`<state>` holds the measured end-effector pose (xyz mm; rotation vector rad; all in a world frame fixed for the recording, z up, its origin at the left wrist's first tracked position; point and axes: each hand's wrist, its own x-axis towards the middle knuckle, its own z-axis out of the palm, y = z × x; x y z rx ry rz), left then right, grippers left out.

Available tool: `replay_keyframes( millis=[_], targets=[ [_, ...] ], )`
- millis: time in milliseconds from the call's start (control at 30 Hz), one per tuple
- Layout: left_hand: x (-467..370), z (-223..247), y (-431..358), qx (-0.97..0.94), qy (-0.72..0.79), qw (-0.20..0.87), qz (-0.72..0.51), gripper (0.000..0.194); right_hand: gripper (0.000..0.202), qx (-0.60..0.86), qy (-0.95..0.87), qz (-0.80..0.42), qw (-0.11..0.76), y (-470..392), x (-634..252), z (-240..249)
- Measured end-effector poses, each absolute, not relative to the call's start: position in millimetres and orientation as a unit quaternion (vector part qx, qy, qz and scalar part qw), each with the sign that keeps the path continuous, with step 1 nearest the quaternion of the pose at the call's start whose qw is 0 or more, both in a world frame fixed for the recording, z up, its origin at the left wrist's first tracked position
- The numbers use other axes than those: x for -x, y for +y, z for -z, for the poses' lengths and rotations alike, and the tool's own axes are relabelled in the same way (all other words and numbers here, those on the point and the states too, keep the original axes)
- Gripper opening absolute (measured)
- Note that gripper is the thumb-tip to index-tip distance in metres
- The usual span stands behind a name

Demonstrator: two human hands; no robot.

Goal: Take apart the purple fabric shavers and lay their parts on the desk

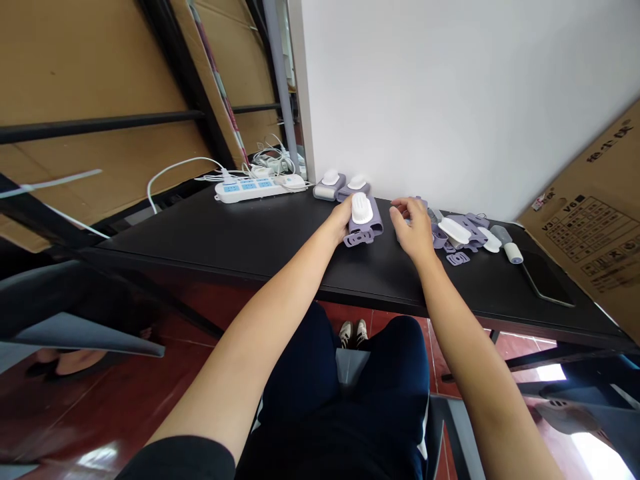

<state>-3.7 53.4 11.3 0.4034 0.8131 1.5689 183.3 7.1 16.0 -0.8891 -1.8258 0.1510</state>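
Note:
My left hand is closed on the side of a purple wrap-like strap that carries a white ribbed oval pad. A slotted purple tab hangs from the strap's lower end. To its right, my right hand is over the desk with fingers bent and the thumb apart, and I see nothing gripped in it. Just beyond that hand lies a pile of purple straps with white oval pads. Two similar purple devices with white tops stand against the wall behind my left hand.
A white power strip with cables lies on the black desk at left. A small bottle with a white cap and a dark phone lie at right, beside a large cardboard box. A white wall bounds the back.

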Motion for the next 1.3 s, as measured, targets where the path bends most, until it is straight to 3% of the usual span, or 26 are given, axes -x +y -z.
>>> replay_keyframes(
  millis=[133, 300, 400, 833, 1300],
  targets=[
    [13.4, -10.1, 59.7, -0.176, 0.359, 0.593, -0.699, 0.017, 0.027, 0.362, -0.804, -0.019, 0.471, -6.8, -169.8, -11.6],
    [17.5, -11.5, 59.2, -0.118, 0.345, 0.545, -0.755, 0.017, 0.076, 0.395, -0.828, 0.026, 0.398, -9.8, -148.8, 1.1],
    [14.6, -13.2, 57.5, -0.101, 0.349, 0.536, -0.762, 0.018, 0.088, 0.407, -0.834, 0.060, 0.368, -5.7, -141.3, 9.5],
    [12.8, -12.6, 56.3, -0.099, 0.373, 0.526, -0.758, 0.015, 0.074, 0.431, -0.831, 0.054, 0.348, -3.1, -135.1, 14.6],
    [21.4, -11.5, 61.3, -0.088, 0.373, 0.516, -0.766, 0.013, 0.067, 0.415, -0.817, -0.004, 0.401, -5.3, -145.1, 6.4]
  ],
)
